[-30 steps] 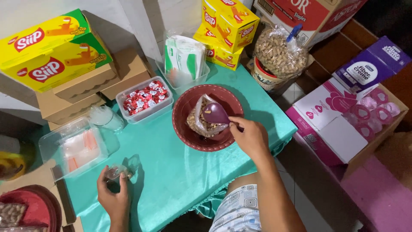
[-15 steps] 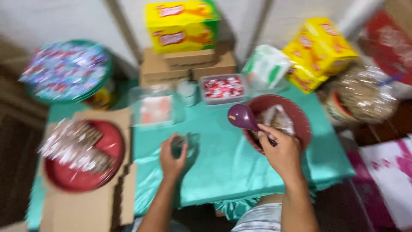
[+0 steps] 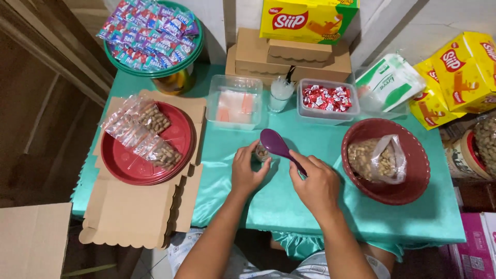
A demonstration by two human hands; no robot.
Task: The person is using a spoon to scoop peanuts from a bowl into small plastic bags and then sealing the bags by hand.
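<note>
Fingers of the left hand (image 3: 247, 169) pinch a small clear plastic packet (image 3: 261, 153) upright (mouth up), while the right hand (image 3: 316, 185) grips a purple plastic spoon (image 3: 276, 144) tilted at its two o'clock.

Purple spoon (image 3: 275, 144), teal tablecloth (image 3: 310, 206), dark red bowl (image 3: 413, 175).

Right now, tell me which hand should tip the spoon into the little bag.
Right. The right hand already grips the purple spoon with its bowl over the small bag. The left hand is busy holding that bag upright.
</note>
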